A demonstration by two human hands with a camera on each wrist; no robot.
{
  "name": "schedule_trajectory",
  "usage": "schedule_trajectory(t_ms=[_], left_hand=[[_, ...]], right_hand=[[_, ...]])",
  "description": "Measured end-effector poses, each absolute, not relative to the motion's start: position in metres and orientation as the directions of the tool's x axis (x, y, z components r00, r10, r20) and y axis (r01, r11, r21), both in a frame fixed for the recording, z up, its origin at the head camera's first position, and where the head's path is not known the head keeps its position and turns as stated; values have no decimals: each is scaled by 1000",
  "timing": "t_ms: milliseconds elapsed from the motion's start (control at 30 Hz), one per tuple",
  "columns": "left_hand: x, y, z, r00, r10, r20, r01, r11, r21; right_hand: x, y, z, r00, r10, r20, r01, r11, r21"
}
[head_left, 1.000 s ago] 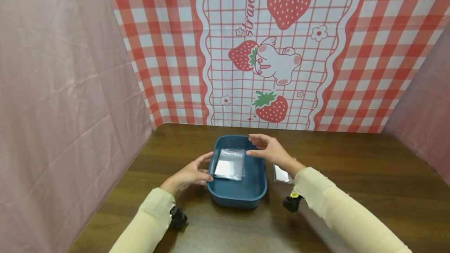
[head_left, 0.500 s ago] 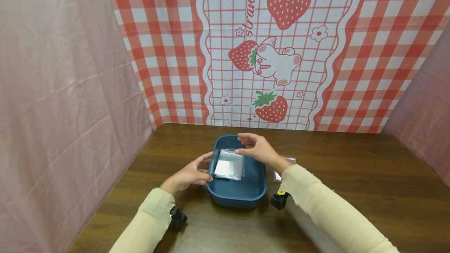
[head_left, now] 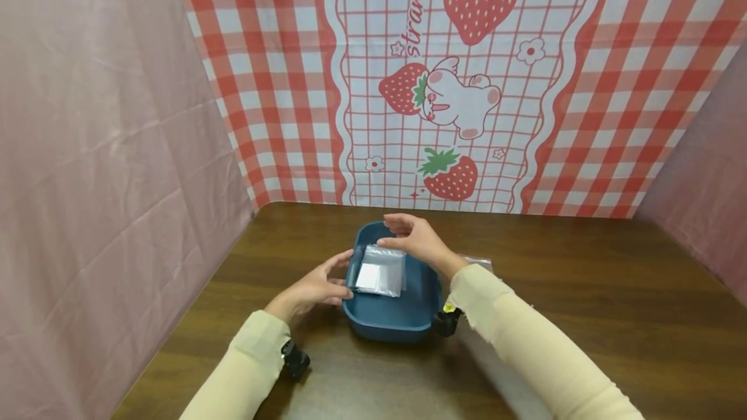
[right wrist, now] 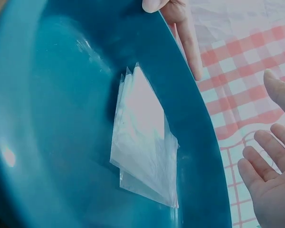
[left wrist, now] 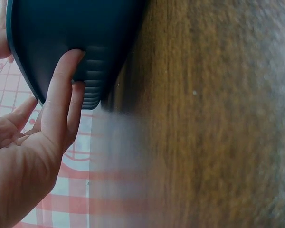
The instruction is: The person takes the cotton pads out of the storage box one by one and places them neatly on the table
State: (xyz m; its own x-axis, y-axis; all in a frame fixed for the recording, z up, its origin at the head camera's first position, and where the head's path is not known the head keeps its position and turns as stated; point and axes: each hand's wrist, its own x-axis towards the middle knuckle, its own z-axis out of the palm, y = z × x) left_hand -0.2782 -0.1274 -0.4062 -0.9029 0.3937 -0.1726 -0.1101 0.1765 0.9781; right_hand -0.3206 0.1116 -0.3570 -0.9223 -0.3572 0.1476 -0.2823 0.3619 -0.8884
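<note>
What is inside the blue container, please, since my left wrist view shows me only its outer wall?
Observer: A stack of clear plastic packets lies inside the blue container, nearer its left wall.
Operator: Thank you; is the right hand holding anything?
Observer: No held thing shows; the hand looks bare in the right wrist view.
Operator: And is anything else on the table?
Observer: Yes, another clear packet lies to the container's right, partly hidden by the right arm's sleeve.

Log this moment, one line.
left hand: holds blue tray side | right hand: at tray's far end, empty | clear bags: inside tray
</note>
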Motion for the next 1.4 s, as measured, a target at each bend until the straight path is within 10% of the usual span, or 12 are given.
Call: schedule_trajectory(t_ms=[1400], left_hand=[[-280,-131,-406,-887,435,-155,-101,145,984]], right_hand=[[-345,80,-386,-847,-519,-113,-309,654,-690]])
